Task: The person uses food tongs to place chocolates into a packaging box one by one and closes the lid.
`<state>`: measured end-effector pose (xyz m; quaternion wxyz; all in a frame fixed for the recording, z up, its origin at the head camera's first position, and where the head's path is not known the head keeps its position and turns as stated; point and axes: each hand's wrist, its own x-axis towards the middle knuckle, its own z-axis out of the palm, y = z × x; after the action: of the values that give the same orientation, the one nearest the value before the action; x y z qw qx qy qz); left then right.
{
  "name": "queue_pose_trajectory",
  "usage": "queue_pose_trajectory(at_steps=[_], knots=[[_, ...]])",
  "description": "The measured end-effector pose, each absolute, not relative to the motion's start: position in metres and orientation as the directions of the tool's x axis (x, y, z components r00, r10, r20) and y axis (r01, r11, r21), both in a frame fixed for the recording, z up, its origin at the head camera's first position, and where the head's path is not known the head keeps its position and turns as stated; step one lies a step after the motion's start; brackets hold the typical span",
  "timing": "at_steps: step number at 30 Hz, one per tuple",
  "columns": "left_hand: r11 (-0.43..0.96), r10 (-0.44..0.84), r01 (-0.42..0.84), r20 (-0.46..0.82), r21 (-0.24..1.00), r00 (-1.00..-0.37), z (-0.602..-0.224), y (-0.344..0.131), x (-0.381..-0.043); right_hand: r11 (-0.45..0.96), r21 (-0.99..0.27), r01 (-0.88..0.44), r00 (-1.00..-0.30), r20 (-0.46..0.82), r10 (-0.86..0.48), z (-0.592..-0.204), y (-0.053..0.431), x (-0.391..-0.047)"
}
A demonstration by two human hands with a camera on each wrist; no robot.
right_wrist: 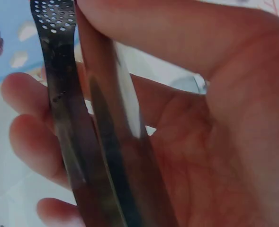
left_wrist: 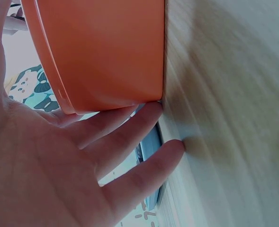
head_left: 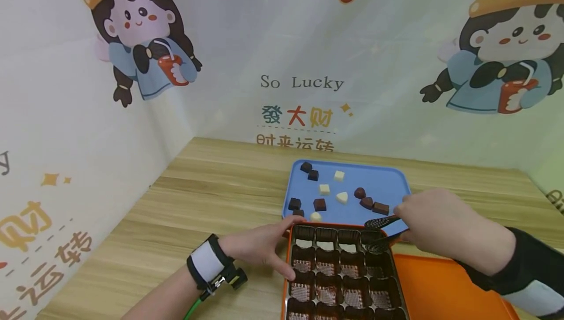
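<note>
My left hand [head_left: 260,245] rests against the left side and far corner of an orange box [left_wrist: 106,52], its fingers fairly straight. Inside is a dark compartmented insert [head_left: 327,275]; white chocolates [head_left: 325,246] sit in three compartments of the far row. My right hand [head_left: 440,222] grips metal tongs [right_wrist: 68,94] with perforated heads, thumb on one arm and fingers behind the other. In the head view the tong heads reach over the far right compartment, and I cannot tell whether they hold a piece.
Behind the box lies a blue tray [head_left: 379,175] with several dark chocolates [head_left: 319,205] and white chocolates [head_left: 339,175] spread on it. An orange lid [head_left: 449,290] lies right of the box, under the right forearm. Printed cloth [head_left: 374,65] hangs behind the wooden table [head_left: 198,188].
</note>
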<state>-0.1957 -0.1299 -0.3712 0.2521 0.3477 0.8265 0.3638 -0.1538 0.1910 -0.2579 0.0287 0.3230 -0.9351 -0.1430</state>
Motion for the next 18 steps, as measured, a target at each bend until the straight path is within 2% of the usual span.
queue_pose_trajectory(at_steps=[4,8,12,18], knots=[[0.501,0.757,0.401,-0.164,0.767,-0.633,-0.371,-0.13,-0.195,0.8,0.145,-0.582,-0.812,-0.057,-0.581,-0.254,0.202,-0.157],[0.507,0.759,0.411,-0.166,0.758,-0.63,-0.371,-0.129,-0.195,0.851,0.06,-0.522,-0.853,-0.055,-0.519,-0.257,0.215,-0.165],[0.512,0.756,0.415,-0.164,0.752,-0.634,-0.371,-0.13,-0.195,0.879,0.058,-0.474,-0.881,-0.024,-0.473,-0.266,0.23,-0.18],[0.51,0.752,0.408,-0.162,0.757,-0.639,-0.37,-0.13,-0.194,0.881,0.093,-0.464,-0.885,0.004,-0.466,-0.288,0.253,-0.206]])
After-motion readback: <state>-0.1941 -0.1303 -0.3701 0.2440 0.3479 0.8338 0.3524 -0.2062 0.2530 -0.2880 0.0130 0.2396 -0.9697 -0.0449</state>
